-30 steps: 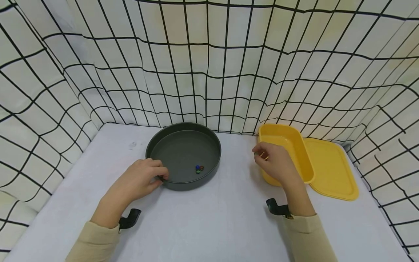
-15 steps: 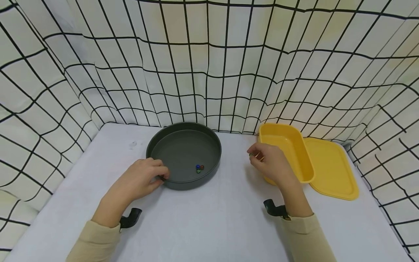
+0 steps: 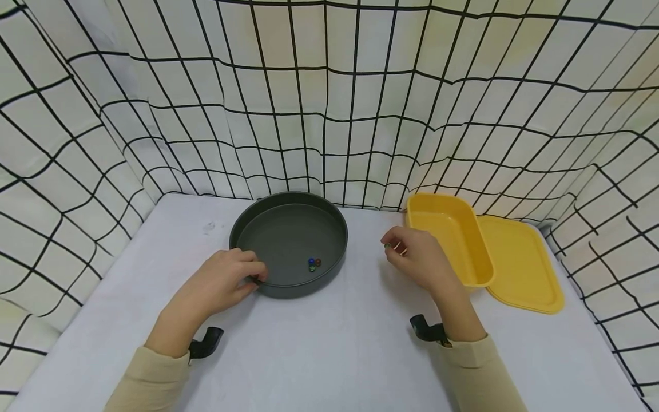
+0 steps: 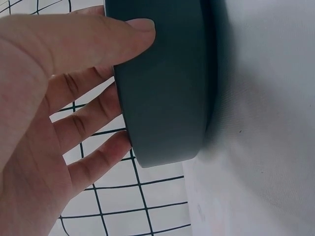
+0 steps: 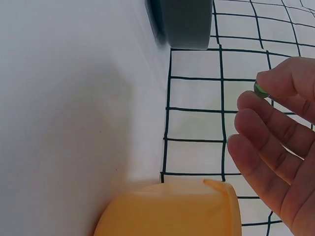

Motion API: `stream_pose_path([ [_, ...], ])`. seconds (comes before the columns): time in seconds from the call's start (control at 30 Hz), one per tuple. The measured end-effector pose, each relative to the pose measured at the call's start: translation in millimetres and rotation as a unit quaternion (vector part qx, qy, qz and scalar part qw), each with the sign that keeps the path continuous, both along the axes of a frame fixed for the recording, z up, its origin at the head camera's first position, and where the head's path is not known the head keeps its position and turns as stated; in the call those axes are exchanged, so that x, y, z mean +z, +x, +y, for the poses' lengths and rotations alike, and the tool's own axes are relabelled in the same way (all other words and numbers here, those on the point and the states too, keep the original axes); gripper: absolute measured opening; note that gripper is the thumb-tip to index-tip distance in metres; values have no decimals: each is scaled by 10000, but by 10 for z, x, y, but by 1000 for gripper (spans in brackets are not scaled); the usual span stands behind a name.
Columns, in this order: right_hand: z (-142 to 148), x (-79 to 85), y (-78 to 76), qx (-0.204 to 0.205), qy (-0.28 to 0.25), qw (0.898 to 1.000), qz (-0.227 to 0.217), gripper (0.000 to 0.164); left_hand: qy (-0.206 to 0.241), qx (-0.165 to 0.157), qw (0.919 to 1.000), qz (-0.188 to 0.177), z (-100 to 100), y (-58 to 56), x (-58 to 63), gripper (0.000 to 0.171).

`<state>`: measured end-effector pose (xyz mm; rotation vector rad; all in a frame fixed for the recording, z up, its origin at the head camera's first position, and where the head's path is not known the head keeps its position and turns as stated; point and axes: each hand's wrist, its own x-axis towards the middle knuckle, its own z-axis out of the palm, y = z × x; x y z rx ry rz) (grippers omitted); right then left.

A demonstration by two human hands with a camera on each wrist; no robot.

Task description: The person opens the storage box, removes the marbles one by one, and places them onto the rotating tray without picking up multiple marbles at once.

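Note:
My left hand [image 3: 221,280] grips the near-left rim of a round dark grey pan [image 3: 288,234]; in the left wrist view its thumb [image 4: 133,39] lies on the outer wall, with the other fingers over the rim. Inside the pan, a blue marble [image 3: 311,261], a reddish-brown marble [image 3: 317,262] and a green marble [image 3: 312,268] lie together toward the near right. Between pan and yellow container, my right hand [image 3: 419,257] pinches another green marble [image 5: 261,90] between thumb and fingertips, above the table.
A yellow rectangular container [image 3: 458,234] stands open just right of my right hand. Partly under it lies a flat yellow lid [image 3: 520,263]. White cloth covers the table [image 3: 319,355], and a black-grid curtain [image 3: 329,97] rises behind and at both sides.
My right hand has moved left, away from the yellow container toward the pan, carrying the pinched marble. The left hand and the pan stay practically where they were.

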<state>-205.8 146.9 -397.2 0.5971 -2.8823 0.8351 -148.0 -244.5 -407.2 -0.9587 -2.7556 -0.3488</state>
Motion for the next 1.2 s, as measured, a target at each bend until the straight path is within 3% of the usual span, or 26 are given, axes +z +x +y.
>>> stream_pose_path([
  [0.5, -119, -36, -3, 321, 92, 9993, 178, 10, 27, 34, 10000, -78, 18, 24, 9, 31],
  [1.2, -147, -42, 18, 475, -2, 9986, 220, 11, 40, 9, 9999, -92, 79, 33, 6, 30],
])
